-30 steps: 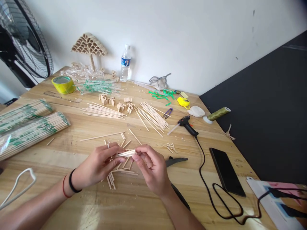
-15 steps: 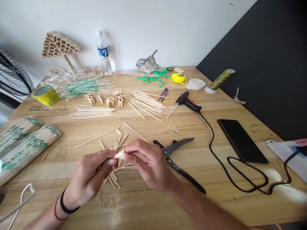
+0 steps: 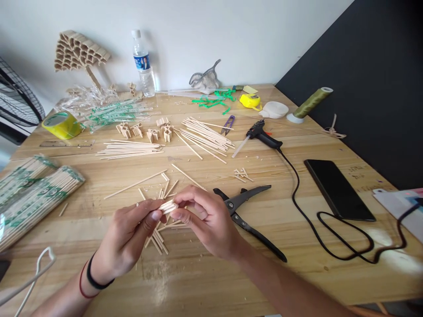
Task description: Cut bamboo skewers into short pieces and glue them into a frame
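Between both hands is a small bundle of short wooden sticks [image 3: 168, 206], held just above the table. My left hand [image 3: 132, 233] pinches its left end between thumb and fingers. At the other end, my right hand [image 3: 206, 220] grips it with thumb and forefinger. Under the hands lies a loose pile of cut sticks [image 3: 157, 243], partly hidden by them. Black-handled cutters [image 3: 246, 211] lie spread on the table just beyond my right hand. Small glued stick pieces [image 3: 153, 134] stand in a group farther back.
A glue gun [image 3: 262, 134] with a trailing black cord and a phone [image 3: 339, 189] lie to the right. Long sticks [image 3: 208, 137] are spread mid-table. Packed stick bundles [image 3: 42, 202] lie at left. A water bottle [image 3: 143, 66] and a stick-built tree shape [image 3: 81, 53] stand at the back.
The view has shifted slightly, so the objects at the back sit a little higher. Both hands keep hold of the stick bundle, and more of it shows between the fingers.
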A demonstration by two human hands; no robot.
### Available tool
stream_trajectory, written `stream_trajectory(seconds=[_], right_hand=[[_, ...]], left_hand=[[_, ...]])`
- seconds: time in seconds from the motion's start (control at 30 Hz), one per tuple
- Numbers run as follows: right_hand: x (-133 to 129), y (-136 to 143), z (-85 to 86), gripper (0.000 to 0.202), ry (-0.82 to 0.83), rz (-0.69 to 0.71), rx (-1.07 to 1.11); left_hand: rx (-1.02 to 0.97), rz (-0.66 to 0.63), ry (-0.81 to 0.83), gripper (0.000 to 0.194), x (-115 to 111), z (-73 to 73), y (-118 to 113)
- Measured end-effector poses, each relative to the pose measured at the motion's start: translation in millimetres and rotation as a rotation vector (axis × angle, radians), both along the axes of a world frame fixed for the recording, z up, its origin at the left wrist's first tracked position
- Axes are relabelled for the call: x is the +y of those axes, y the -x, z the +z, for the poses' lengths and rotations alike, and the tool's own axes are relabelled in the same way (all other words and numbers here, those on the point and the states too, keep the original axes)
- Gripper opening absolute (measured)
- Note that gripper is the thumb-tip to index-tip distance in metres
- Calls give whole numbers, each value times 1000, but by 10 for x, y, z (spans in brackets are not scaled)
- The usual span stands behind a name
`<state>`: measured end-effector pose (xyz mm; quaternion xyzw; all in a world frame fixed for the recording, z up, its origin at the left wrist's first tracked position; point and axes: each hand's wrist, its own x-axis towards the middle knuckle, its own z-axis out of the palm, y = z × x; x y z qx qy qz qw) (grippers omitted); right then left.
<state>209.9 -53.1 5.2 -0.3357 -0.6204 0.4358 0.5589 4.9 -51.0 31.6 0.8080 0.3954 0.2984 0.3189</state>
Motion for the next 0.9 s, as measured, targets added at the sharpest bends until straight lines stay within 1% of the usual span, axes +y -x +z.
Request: stream_trajectory(seconds=[0.17, 0.27, 0.4, 0.5, 0.57, 0.67, 0.73, 0.77, 0.9], right_hand=[[-3, -11, 19, 14, -4, -15, -31], [-7, -15, 28, 9, -39, -49, -74], [-14, -20, 40, 6, -100, -95, -116], [-18, -18, 43, 7, -129, -105, -133], [-17, -14, 43, 10, -100, -102, -132], [-7, -12, 45, 18, 27, -114, -123], [5, -16, 48, 22, 71, -109, -132], [11, -21, 49, 21, 55, -95, -143], [25, -41, 44, 13, -98, -55, -179]], left_hand=[[35, 7, -74, 22, 18, 11, -21], [33, 0, -133, 24, 25, -35, -21], [-12, 67, -192, 23, 20, -109, 1], [7, 74, -264, 18, 15, -111, 7], [40, 86, -309, 15, 17, -97, 2], [91, 99, -334, 14, 23, -91, -4], [114, 100, -352, 15, 29, -101, -3], [122, 97, -363, 15, 32, -107, -2], [146, 83, -394, 16, 35, -118, 0]])
